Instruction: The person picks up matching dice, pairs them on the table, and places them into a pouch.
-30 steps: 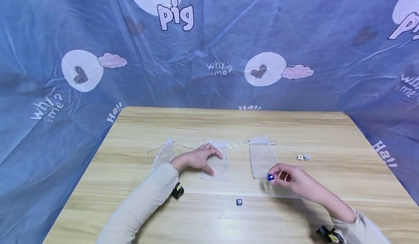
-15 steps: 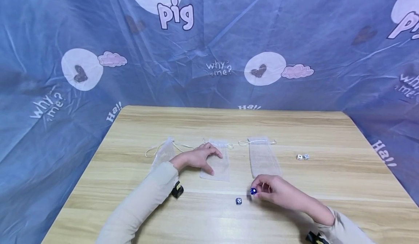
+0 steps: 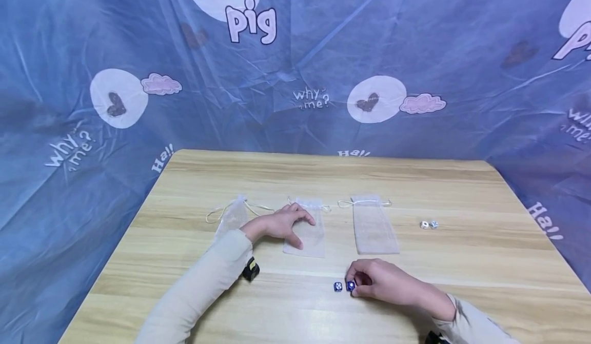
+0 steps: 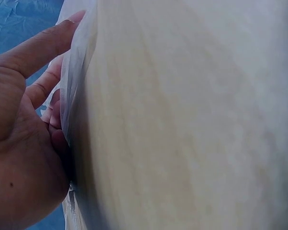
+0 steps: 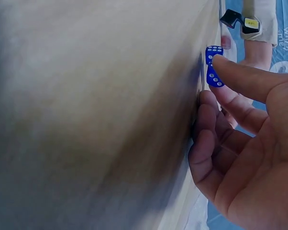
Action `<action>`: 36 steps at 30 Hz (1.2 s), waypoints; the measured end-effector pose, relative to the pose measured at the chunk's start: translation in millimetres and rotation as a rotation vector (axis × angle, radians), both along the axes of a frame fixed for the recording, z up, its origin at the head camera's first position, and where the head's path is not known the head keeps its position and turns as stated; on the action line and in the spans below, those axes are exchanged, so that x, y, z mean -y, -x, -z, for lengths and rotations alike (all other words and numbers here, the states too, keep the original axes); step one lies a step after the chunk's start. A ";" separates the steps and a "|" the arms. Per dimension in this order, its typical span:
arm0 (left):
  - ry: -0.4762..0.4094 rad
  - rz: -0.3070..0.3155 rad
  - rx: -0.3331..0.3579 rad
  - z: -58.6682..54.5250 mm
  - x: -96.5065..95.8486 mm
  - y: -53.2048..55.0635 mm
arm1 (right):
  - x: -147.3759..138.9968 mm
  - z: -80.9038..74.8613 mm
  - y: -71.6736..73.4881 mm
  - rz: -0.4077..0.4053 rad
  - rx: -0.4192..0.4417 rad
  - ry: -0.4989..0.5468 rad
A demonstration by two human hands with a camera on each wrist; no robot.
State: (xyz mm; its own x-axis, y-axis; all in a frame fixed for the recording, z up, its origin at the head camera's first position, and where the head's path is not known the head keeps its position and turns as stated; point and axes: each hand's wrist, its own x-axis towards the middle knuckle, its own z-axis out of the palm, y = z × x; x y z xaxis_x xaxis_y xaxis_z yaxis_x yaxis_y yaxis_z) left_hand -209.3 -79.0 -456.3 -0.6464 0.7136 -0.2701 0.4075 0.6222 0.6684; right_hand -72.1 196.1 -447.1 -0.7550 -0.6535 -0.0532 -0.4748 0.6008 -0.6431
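Between thumb and index finger, my right hand (image 3: 388, 281) pinches a blue die (image 3: 351, 285) with white pips, low over the table. Just left of it, a second blue die (image 3: 338, 286) lies on the wood. In the right wrist view the held die (image 5: 214, 77) overlaps the other die (image 5: 215, 49). My left hand (image 3: 279, 223) lies over the middle sheer white drawstring bag (image 3: 311, 241), thumb and index finger spread apart. Its fingers (image 4: 43, 48) appear along the bag's fabric in the left wrist view.
A second drawstring bag (image 3: 375, 231) lies flat to the right, and a third bag (image 3: 232, 217) is partly behind the left forearm. Two white dice (image 3: 429, 225) sit side by side farther right. A blue printed cloth (image 3: 314, 52) hangs behind the wooden table (image 3: 415, 177).
My right hand has carried the blue die left and nearer to me, from beside the right bag to next to the other blue die. The left hand stays in place.
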 end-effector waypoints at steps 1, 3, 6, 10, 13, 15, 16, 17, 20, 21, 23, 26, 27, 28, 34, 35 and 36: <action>0.000 -0.001 -0.002 -0.2 0.0 -0.3 | 0.2 0.1 0.0 0.001 -0.008 -0.007; -0.001 -0.003 -0.003 -0.8 0.0 -0.8 | 0.6 0.1 -0.1 0.001 -0.021 -0.017; -0.002 -0.004 -0.002 -1.4 0.3 -1.2 | 1.1 -0.3 -0.4 0.005 -0.036 -0.027; -0.006 -0.010 0.007 -1.4 1.1 -0.8 | 0.8 -2.7 0.1 0.001 -0.032 -0.012; -0.018 -0.015 0.026 -1.5 2.0 0.1 | -0.5 -7.0 3.4 0.008 -0.010 0.024; -0.037 -0.026 0.047 -2.8 2.9 -0.1 | -1.4 -12.8 7.5 0.035 0.000 0.050; -0.054 -0.030 0.059 -3.5 3.4 -0.2 | -1.7 -16.2 10.2 0.052 -0.007 0.065; -0.075 -0.035 0.070 -4.2 3.9 -0.4 | -1.8 -19.9 13.4 0.074 -0.012 0.084; -0.151 -0.061 0.094 -10.0 6.5 -2.0 | -0.9 -33.0 24.5 0.152 -0.026 0.119; -0.180 -0.066 0.096 -12.8 7.5 -2.1 | -0.1 -37.1 28.6 0.175 -0.028 0.133; -0.230 -0.074 0.084 -19.0 9.8 -1.7 | 3.0 -44.4 37.6 0.216 -0.026 0.147; -0.283 -0.100 0.044 -27.6 13.2 1.2 | 10.1 -51.0 52.2 0.253 -0.026 0.147; -0.288 -0.114 0.032 -29.8 14.2 2.2 | 12.6 -51.8 57.4 0.256 -0.029 0.142; -0.288 -0.130 0.018 -31.3 15.0 3.1 | 15.5 -52.1 62.5 0.262 -0.031 0.133; -0.168 -0.273 -0.070 -32.2 18.8 5.1 | 29.0 -44.8 89.1 0.269 0.028 0.077; -0.145 -0.297 -0.082 -31.7 19.5 5.3 | 31.0 -43.2 92.5 0.268 0.037 0.069; -0.124 -0.316 -0.097 -31.1 20.1 5.3 | 32.9 -41.7 95.7 0.263 0.040 0.059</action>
